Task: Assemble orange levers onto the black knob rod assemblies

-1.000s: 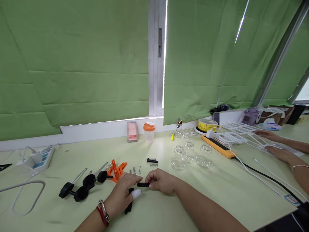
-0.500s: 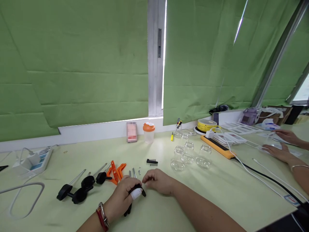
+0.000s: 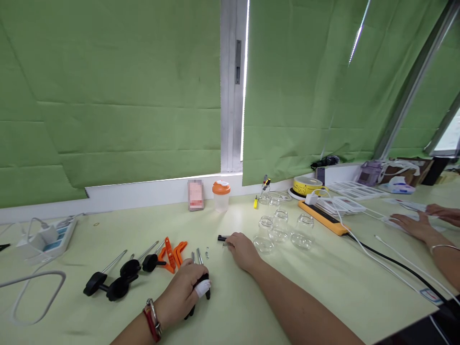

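Observation:
My left hand (image 3: 189, 282), with a white wrap on the thumb, is closed around a black plastic part (image 3: 208, 292). Two metal rods (image 3: 200, 256) stick out beyond its fingers, and black handle-like ends (image 3: 190, 314) show below; how these join is hidden. My right hand (image 3: 244, 250) has curled fingers over the right end of several small springs (image 3: 225, 245) beside a short black piece (image 3: 222, 238). Whether a spring is between the fingertips is hidden. Tiny clear bits (image 3: 207, 252) lie between the hands. Orange plastic clamp parts (image 3: 169, 255) are left of them.
Black parts with metal rods (image 3: 118, 287) lie to the left, near a white power strip (image 3: 64, 242). Glass jars (image 3: 266, 235) stand right of my right hand. Behind is an orange-lidded cup (image 3: 221, 196). An orange power strip (image 3: 323, 218) and another person's hands (image 3: 413, 225) are farther right.
My right hand has moved away from my left hand, up and right to the springs. The black part in my left hand has turned to point more downward.

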`<state>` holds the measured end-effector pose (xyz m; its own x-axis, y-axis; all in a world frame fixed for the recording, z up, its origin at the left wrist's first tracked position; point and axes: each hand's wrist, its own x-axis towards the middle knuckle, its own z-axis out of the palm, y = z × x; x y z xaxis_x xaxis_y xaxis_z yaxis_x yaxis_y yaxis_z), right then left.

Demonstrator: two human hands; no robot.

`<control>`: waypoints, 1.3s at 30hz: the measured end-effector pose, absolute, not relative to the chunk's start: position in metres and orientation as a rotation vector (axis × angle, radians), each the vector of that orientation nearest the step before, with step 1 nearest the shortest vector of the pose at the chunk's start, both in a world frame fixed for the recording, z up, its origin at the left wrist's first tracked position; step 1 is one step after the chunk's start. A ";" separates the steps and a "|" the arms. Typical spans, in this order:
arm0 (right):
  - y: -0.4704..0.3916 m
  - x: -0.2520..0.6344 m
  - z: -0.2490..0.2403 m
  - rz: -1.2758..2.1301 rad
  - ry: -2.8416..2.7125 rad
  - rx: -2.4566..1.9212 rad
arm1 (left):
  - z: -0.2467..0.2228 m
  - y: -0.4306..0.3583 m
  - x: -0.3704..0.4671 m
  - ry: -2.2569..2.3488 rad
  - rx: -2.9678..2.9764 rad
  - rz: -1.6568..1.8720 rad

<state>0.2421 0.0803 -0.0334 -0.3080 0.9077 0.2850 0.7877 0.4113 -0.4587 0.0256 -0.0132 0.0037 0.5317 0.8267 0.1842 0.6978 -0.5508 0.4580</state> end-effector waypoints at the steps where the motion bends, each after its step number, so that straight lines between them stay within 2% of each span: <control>1: 0.080 0.242 -0.034 0.321 -2.178 -1.446 | 0.003 -0.013 0.026 1.259 2.451 0.546; 26: 0.062 0.238 -0.018 0.374 -2.406 -1.357 | 0.002 -0.011 0.025 1.235 2.454 0.576; 39: 0.062 0.235 -0.033 0.738 -2.112 -1.322 | 0.002 -0.012 0.024 1.251 2.460 0.556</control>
<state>0.2348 0.0620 -0.0332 -0.3759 0.9142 0.1516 0.6207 0.3699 -0.6913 0.0238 -0.0124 0.0022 0.5396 0.8194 0.1937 0.6925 -0.5627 0.4514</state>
